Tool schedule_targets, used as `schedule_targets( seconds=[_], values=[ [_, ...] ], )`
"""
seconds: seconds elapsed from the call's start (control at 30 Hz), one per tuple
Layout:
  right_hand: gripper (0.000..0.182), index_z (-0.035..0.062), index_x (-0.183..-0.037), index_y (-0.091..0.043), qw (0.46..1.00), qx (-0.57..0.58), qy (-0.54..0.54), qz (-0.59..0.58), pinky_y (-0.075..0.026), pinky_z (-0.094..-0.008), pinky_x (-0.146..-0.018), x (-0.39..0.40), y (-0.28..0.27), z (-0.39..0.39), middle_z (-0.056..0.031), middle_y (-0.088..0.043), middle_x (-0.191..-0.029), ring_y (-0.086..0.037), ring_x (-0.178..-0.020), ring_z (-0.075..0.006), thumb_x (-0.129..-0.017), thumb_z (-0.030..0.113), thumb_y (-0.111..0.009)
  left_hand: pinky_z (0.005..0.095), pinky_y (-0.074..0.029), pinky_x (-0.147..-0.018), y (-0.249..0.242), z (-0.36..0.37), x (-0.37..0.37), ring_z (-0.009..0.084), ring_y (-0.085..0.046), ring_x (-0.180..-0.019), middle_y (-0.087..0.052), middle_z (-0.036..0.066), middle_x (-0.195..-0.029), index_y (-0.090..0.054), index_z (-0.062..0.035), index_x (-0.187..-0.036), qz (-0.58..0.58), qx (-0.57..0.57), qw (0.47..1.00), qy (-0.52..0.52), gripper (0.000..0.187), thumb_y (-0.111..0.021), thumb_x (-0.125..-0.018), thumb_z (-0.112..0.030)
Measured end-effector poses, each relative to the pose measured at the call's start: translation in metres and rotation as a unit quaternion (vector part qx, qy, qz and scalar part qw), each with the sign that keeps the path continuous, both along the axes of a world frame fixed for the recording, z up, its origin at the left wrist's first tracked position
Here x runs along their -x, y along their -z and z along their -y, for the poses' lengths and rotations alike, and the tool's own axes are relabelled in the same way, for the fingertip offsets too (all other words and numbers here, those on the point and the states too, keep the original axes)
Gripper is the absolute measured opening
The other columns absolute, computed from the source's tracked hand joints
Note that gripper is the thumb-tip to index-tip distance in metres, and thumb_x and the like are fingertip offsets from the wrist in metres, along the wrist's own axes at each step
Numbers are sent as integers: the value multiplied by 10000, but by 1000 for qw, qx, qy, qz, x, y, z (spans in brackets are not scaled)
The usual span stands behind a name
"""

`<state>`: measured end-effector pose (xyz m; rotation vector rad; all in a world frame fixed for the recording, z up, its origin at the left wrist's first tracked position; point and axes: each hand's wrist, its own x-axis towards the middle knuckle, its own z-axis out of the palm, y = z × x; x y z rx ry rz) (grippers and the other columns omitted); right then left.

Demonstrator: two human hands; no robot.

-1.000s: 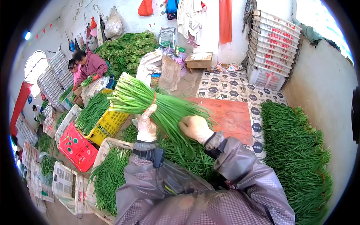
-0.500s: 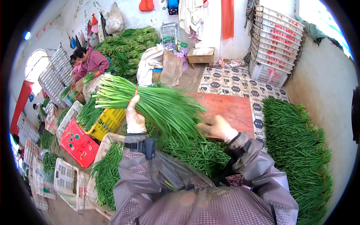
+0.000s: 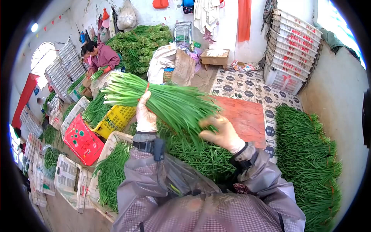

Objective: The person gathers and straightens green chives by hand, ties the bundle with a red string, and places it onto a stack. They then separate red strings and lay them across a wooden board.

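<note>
Several heaps of long green stalks fill the room, the largest a flat bed of laid-out greens (image 3: pixel 309 162) along the right wall, another mound (image 3: pixel 139 42) at the back. Loose greens (image 3: pixel 201 158) lie spread on newspaper just below the hands. Red board (image 3: pixel 243 116) lies flat on patterned floor mats, right of centre. White crates (image 3: pixel 291 42) are stacked by the far wall. Yellow crate (image 3: pixel 116 120) and red crate (image 3: pixel 82 140) sit left, both ribbed plastic. A co-worker (image 3: pixel 101 58) sits far left handling another bunch.

Bundle of green stalks (image 3: pixel 166 102) is held up in the air above the loose greens, tied with an orange band near the pale cut ends. Long axis runs roughly level, cut ends to the left, leafy tips fanning right. Left hand (image 3: pixel 146 114), gloved, is clenched around the stalks close to the band. Right hand (image 3: pixel 220 131), also gloved, sits at the tip end just under the leaves, fingers curled loosely and spread, touching the tips, not gripping. Stalks are smooth, thin, flexible; tips are feathery.
</note>
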<state>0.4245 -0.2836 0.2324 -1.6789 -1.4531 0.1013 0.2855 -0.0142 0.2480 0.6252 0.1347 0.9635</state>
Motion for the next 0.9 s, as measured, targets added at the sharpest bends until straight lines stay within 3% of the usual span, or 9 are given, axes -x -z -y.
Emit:
schedule_targets(
  seconds=[0.03,0.13,0.23,0.27,0.4,0.5,0.6,0.8,0.9],
  values=[
    [763,94,-1328,-540,976,-34,40,211,-410,-472,-1003,16,-16,-9,-193,-534,-1322,-523,-1182,-295,-716,475,-789,398,-571,-849,-1,2,-3,238,-671,-943,-672,113,-1057,-571,17,-1190,-4,0,1000,7,353,-661,-865,-89],
    [1254,177,-1550,-134,957,36,103,270,-210,-634,-1107,14,-17,-40,-223,-222,-1551,-240,-1413,-429,-572,500,-849,383,-553,-879,-12,21,-16,222,-656,-976,-659,96,-1104,-582,1,-1212,-3,-31,999,16,369,-669,-864,-91],
    [1100,151,-1547,-139,998,33,22,-44,-391,-447,-1067,-39,30,-68,-232,-395,-1466,-475,-1276,-391,-690,277,-817,352,-551,-882,-30,37,-21,201,-648,-993,-651,89,-1128,-559,-22,-1265,9,-47,999,20,465,-705,-824,-16],
    [924,95,-1518,-253,998,11,57,-2,-442,-342,-1014,-38,24,-62,-200,-532,-1360,-565,-1191,-316,-748,141,-763,343,-538,-903,-36,44,-21,190,-636,-1017,-643,78,-1158,-541,-14,-1293,23,-114,993,-6,509,-725,-818,-25],
    [696,16,-1416,-437,963,-54,-59,-258,-427,-311,-1010,-50,25,-52,-132,-612,-1264,-553,-1163,-179,-778,17,-713,334,-343,-1071,-53,40,-3,176,-492,-1209,-561,49,-1280,-484,-27,-1343,-59,-311,948,35,654,-798,-784,-156],
    [666,6,-1386,-471,904,-1,-136,-404,-423,-315,-1010,-46,1,-34,-92,-615,-1242,-549,-1146,-167,-750,-46,-662,355,-358,-1086,-65,34,10,193,-498,-1247,-557,63,-1331,-464,-36,-1372,-82,-429,899,29,694,-784,-810,-288],
    [659,14,-1382,-478,897,19,-219,-383,-427,-311,-1003,-42,4,-37,-64,-615,-1227,-556,-1115,-157,-747,-38,-647,384,-426,-1058,-28,11,7,222,-537,-1220,-568,74,-1321,-471,-34,-1366,-38,-331,929,160,703,-782,-804,-319],
    [692,17,-1400,-452,961,43,-132,-239,-400,-305,-1024,-38,27,-46,-97,-602,-1247,-534,-1159,-185,-766,91,-720,409,-552,-909,-16,31,-4,251,-665,-1002,-672,111,-1127,-626,-56,-1155,10,-211,970,120,442,-743,-809,-305],
    [682,29,-1411,-445,909,140,-172,-354,-403,-303,-1026,-49,10,-28,-116,-593,-1267,-530,-1177,-204,-800,136,-729,412,-564,-883,-7,17,-1,247,-680,-947,-691,106,-1063,-654,-64,-1073,-30,-174,978,109,354,-719,-809,-291]
  ],
)
